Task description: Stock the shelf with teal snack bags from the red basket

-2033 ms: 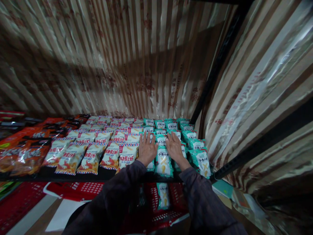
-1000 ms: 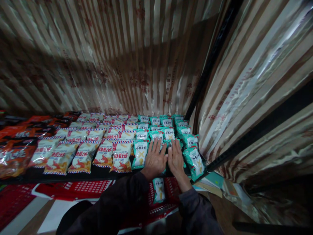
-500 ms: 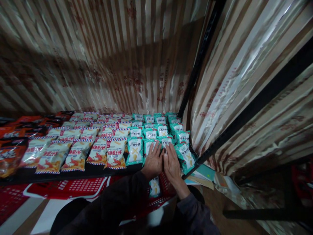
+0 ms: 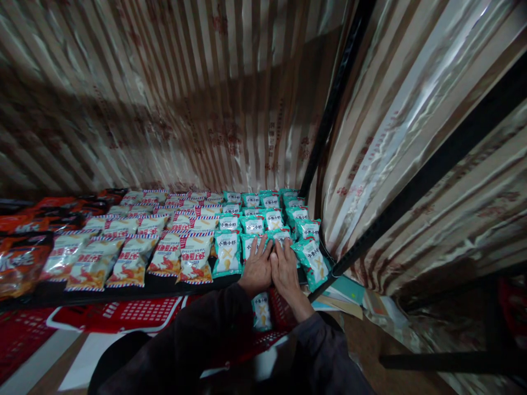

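**Teal-and-white plastic snack bags (image 4: 254, 225) partly covered by the left hand (image 4: 256, 272) and the right hand (image 4: 285, 272)**

The snack bags are laid out in rows at the right end of a long black shelf (image 4: 160, 287), with their printed faces turned up. In the front row, two middle bags are partly hidden by the hands, which are laid palm down and side by side, their inner edges touching or nearly so. The left hand is held open, with its fingers extended and slightly parted; the right hand is also open, with its fingers straighter and closer together. Nothing is seen to be gripped by either; how firmly the bags are pressed cannot be told.

The front row is flanked by an upright-facing teal bag (image 4: 227, 253) on the left and a tilted teal bag (image 4: 313, 259) on the right. Farther left, white bags with red lettering (image 4: 193, 260) are ranged, then orange-and-black glossy bags (image 4: 20, 264).

Below the shelf, another teal bag (image 4: 262, 312) is held in a red perforated plastic basket (image 4: 282, 311); a second red basket with a white-edged rim (image 4: 123, 312) is seen to its left. The shelf is backed by striped, creased brown-and-cream sheeting (image 4: 185, 109), crossed at the right by a black metal post (image 4: 336, 90).
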A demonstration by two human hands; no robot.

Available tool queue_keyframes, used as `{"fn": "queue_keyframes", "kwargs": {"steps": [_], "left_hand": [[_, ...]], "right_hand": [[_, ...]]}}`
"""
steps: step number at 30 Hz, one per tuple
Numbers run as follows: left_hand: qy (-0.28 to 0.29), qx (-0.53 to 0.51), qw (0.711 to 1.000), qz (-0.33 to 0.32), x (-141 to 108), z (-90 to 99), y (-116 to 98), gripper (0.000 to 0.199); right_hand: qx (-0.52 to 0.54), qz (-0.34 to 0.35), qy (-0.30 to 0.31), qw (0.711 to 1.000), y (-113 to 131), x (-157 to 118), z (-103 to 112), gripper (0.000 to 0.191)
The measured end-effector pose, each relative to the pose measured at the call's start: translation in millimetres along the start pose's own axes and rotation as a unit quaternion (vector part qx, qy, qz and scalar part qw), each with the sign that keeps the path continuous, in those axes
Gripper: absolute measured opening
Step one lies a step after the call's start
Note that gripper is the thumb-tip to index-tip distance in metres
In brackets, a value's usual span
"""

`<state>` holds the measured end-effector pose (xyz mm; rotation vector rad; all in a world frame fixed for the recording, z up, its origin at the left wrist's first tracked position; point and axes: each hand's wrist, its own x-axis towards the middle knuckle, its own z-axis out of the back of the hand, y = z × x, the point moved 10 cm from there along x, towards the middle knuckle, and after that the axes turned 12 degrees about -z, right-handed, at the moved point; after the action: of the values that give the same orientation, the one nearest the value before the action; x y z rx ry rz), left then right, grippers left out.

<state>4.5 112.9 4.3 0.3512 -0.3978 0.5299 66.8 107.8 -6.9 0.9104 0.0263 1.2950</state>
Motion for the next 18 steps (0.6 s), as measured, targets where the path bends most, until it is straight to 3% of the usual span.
{"fn": "queue_keyframes", "kwargs": {"steps": [12, 18], "left_hand": [[0.011, -0.001, 1.0, -0.009, 8, 4.8, -2, 0.044], [0.04, 0.005, 0.999, -0.011, 16, 2.9, 0, 0.04]], "right_hand": [[-0.09, -0.041, 0.011, 0.995, 1, 30, 3, 0.048], [-0.056, -0.056, 0.005, 0.997, -6, 31, 0, 0.05]]}}
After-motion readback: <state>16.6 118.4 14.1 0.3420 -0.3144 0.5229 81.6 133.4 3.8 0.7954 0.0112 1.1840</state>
